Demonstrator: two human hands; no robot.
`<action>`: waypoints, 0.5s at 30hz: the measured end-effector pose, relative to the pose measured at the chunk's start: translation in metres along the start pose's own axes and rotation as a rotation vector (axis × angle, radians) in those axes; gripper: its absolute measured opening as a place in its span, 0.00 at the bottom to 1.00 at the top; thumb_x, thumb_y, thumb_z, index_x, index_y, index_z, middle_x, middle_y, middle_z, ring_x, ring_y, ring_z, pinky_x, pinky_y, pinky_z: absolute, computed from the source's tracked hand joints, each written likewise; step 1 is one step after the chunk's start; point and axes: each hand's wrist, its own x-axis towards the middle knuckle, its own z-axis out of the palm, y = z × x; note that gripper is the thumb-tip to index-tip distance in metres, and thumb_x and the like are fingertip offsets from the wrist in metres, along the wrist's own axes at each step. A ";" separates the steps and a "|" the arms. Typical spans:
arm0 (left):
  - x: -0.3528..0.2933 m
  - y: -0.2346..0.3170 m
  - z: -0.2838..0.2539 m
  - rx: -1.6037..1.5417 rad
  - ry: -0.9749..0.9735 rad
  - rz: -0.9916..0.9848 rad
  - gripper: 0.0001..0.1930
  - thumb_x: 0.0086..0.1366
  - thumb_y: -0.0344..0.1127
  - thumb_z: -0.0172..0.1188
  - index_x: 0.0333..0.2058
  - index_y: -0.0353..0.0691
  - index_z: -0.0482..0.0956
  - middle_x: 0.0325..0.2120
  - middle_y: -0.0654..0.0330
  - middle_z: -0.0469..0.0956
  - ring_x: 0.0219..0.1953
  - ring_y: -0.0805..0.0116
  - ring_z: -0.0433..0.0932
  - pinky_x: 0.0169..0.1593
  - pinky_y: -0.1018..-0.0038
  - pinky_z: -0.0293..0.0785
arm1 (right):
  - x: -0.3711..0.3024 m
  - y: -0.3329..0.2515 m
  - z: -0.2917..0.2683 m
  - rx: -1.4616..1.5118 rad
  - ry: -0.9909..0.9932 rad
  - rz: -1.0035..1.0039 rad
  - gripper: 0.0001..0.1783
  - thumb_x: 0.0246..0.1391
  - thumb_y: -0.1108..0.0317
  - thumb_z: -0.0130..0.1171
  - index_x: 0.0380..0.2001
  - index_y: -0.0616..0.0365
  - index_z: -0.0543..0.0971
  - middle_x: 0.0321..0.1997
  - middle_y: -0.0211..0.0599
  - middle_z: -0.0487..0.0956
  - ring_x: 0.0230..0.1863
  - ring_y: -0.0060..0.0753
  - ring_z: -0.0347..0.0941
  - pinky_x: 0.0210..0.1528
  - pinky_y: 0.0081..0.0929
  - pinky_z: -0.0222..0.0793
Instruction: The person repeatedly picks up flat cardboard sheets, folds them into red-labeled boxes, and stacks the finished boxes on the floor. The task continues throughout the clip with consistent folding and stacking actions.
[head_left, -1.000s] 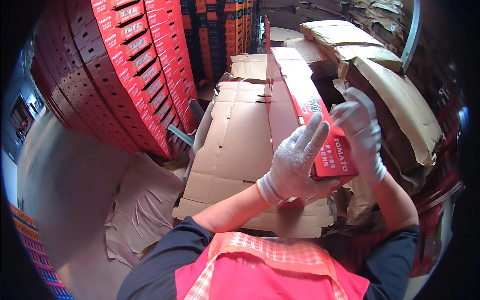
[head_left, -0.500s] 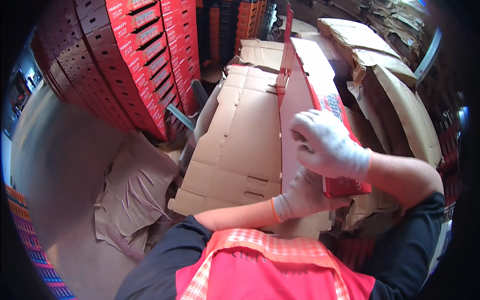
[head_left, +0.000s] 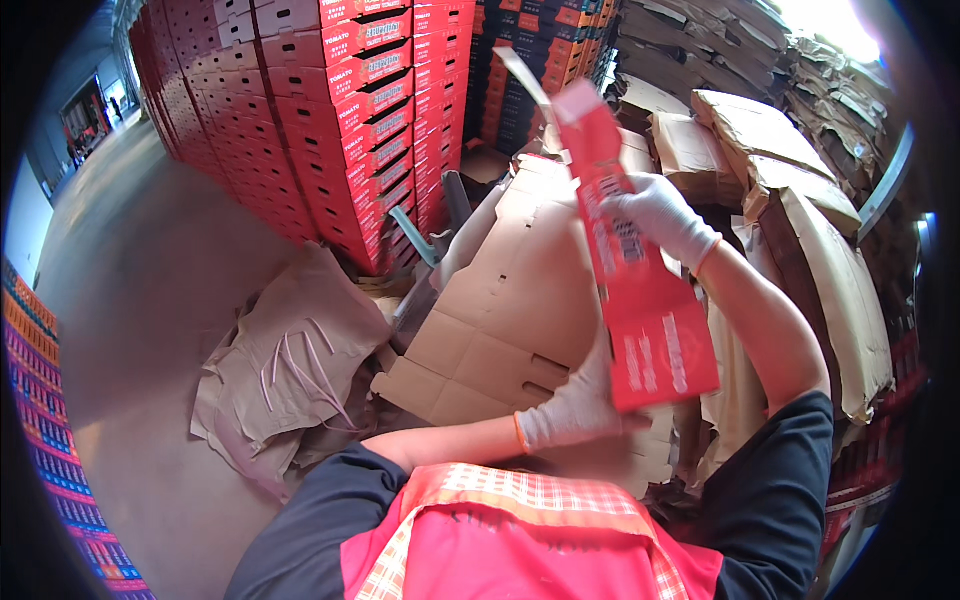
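Observation:
A partly folded red carton [head_left: 648, 290] stands tilted in front of me, printed on its outer side. My right hand [head_left: 662, 215], in a white glove with an orange cuff, grips its upper right side, fingers bent against the printed panel. At its near lower corner, my left hand [head_left: 575, 408], gloved the same way, holds the carton from the left and below; part of its fingers is behind the cardboard. Under and left of the carton lie flat brown carton blanks [head_left: 480, 310] with slots and fold lines.
A tall stack of red cartons [head_left: 330, 110] rises at the far left, with dark and orange crates [head_left: 535, 75] behind. Brown paper-wrapped bundles [head_left: 815, 280] lie at right. Crumpled brown paper [head_left: 290, 350] with straps is on the floor at left; a grey-blue bar [head_left: 415, 235] juts near the stack.
The carton has turned and tipped, so its red printed outside now faces me. My right hand has moved up and away along its side; my left hand has shifted slightly left.

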 end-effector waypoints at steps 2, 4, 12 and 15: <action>-0.013 0.011 -0.005 0.035 -0.299 -0.241 0.48 0.56 0.46 0.68 0.68 0.34 0.51 0.62 0.48 0.65 0.64 0.52 0.66 0.66 0.64 0.60 | -0.007 0.023 0.009 -0.566 -0.009 -0.384 0.16 0.50 0.60 0.67 0.37 0.61 0.79 0.28 0.41 0.81 0.30 0.39 0.79 0.36 0.34 0.74; -0.024 0.023 -0.023 0.155 -0.614 -0.309 0.38 0.64 0.46 0.61 0.67 0.35 0.59 0.64 0.45 0.65 0.66 0.54 0.64 0.68 0.66 0.58 | -0.020 0.057 0.009 -0.829 -0.003 -0.552 0.19 0.47 0.54 0.67 0.33 0.59 0.78 0.29 0.52 0.78 0.35 0.56 0.77 0.39 0.45 0.72; -0.018 0.011 -0.190 1.679 0.021 0.368 0.29 0.59 0.35 0.57 0.61 0.39 0.70 0.57 0.48 0.73 0.59 0.47 0.71 0.64 0.47 0.60 | -0.125 0.222 -0.025 -1.387 -0.093 0.038 0.14 0.40 0.70 0.64 0.35 0.51 0.81 0.44 0.33 0.80 0.55 0.36 0.73 0.45 0.35 0.77; -0.010 -0.025 -0.223 2.006 -0.537 0.211 0.37 0.59 0.45 0.59 0.67 0.48 0.61 0.68 0.57 0.58 0.71 0.54 0.53 0.70 0.40 0.42 | -0.189 0.205 -0.003 -1.161 -0.189 -0.174 0.35 0.34 0.58 0.72 0.50 0.47 0.73 0.57 0.33 0.71 0.59 0.42 0.68 0.48 0.42 0.71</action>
